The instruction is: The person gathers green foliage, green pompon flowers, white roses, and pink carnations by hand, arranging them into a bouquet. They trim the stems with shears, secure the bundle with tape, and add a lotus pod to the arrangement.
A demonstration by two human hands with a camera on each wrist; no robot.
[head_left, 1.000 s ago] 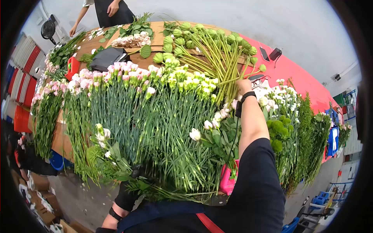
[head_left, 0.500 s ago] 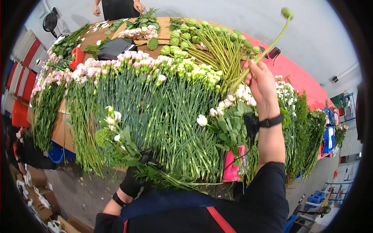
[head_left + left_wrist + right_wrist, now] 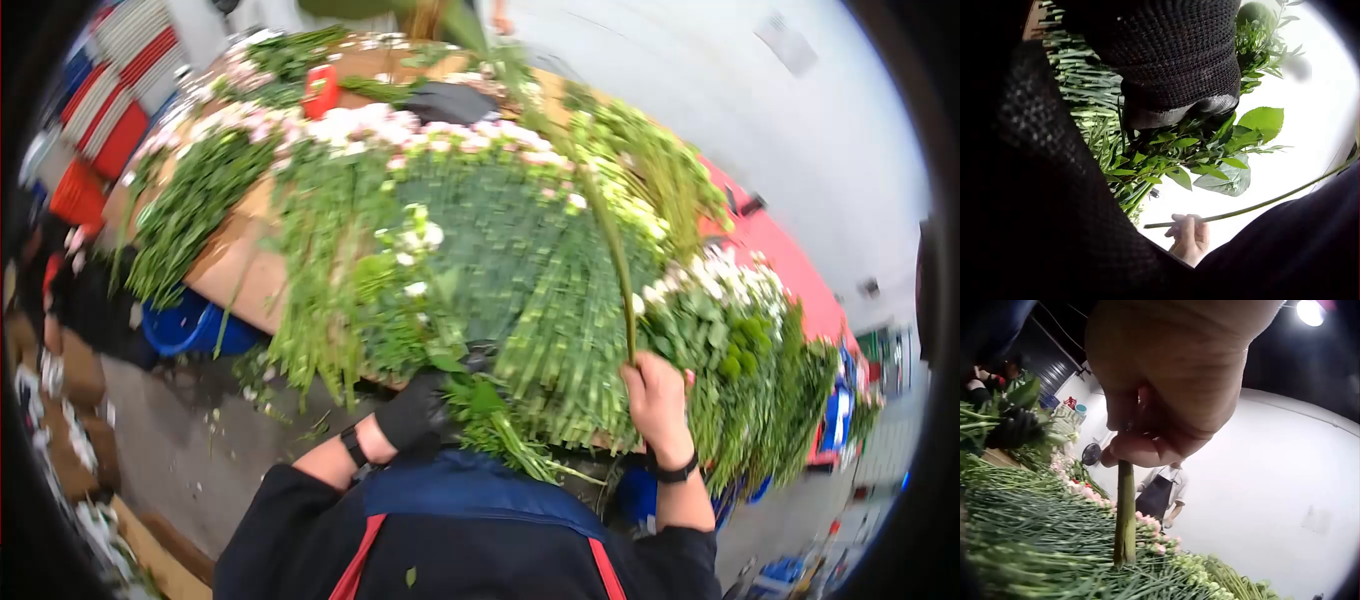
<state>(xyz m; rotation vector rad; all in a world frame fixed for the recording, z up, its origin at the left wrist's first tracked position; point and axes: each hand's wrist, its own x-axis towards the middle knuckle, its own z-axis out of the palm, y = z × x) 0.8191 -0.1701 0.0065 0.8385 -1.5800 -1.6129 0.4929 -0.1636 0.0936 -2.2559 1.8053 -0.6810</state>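
Note:
My bare right hand (image 3: 658, 400) pinches a thick green stem (image 3: 608, 220) close to its cut end. That cut end (image 3: 1125, 550) points down from the fingers in the right wrist view, while the far end rises blurred past the top of the head view. In a black knit glove, my left hand (image 3: 425, 410) grips a mixed bunch of leafy greenery (image 3: 490, 410) with white flowers (image 3: 415, 240) and a round green bloom (image 3: 375, 278). The glove hides where the stems gather. Beyond both hands lie carnations (image 3: 470, 240) in a wide row.
White roses (image 3: 730, 270) and more greenery lie at the right, with a blurred pile of lotus pods (image 3: 665, 170) behind. A red container (image 3: 320, 92) and a black bag (image 3: 450, 103) stand farther back. A blue bucket (image 3: 200, 325) sits below the table's left edge. Another person (image 3: 1157, 494) stands across the table.
My right hand has taken a lotus pod stem from the pile, lifted it and drawn it back toward my body. My left hand still holds the bunch. The head view has turned left.

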